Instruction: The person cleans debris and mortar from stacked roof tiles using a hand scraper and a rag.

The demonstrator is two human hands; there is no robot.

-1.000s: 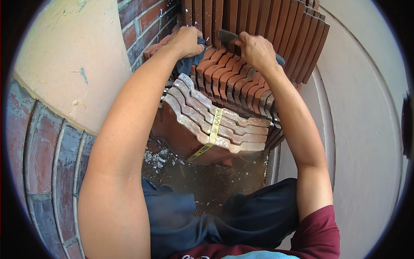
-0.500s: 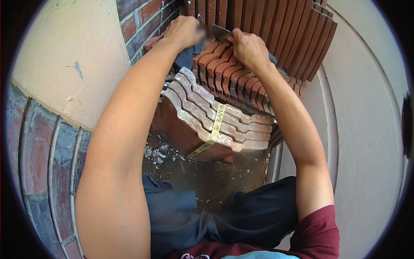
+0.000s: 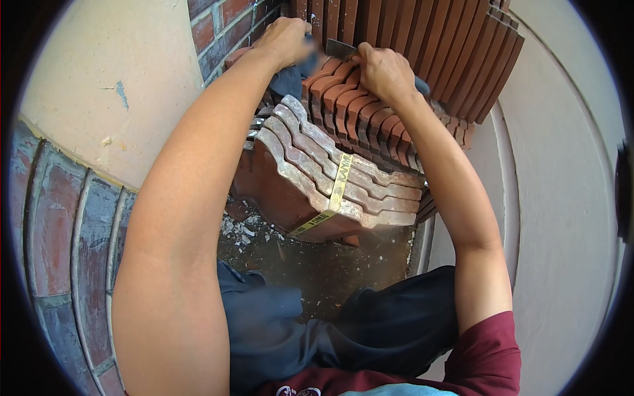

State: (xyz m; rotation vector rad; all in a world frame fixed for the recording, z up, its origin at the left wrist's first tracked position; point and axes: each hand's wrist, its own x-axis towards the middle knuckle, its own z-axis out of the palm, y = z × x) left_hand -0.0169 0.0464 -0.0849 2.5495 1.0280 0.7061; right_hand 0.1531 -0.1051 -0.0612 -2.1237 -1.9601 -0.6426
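Note:
At the top of the view, my right hand [image 3: 386,71] is closed around a scraper [image 3: 341,49]. Its flat metal blade points left, and the dark end of its handle shows behind my wrist. Just below lies a row of reddish clay roof tiles [image 3: 353,99], stacked on edge. My left hand [image 3: 284,41] is closed at the left end of that row, against a dark cloth [image 3: 288,83] that hangs below it. A blurred patch covers part of its fingertips. Nearer to me leans a bundle of dusty roof tiles [image 3: 310,162] bound by a yellow printed strap [image 3: 341,179].
Tall brown tiles [image 3: 422,39] stand upright at the back. On the left are a brick wall [image 3: 72,251] and a cream surface [image 3: 112,79]; a pale wall [image 3: 561,165] curves along the right. White chips [image 3: 241,231] litter the floor before my knees.
The view has shifted slightly, so the tiles appear a little further right. My left hand sits marginally higher. Both hands keep their grips, and the scraper stays above the tile row.

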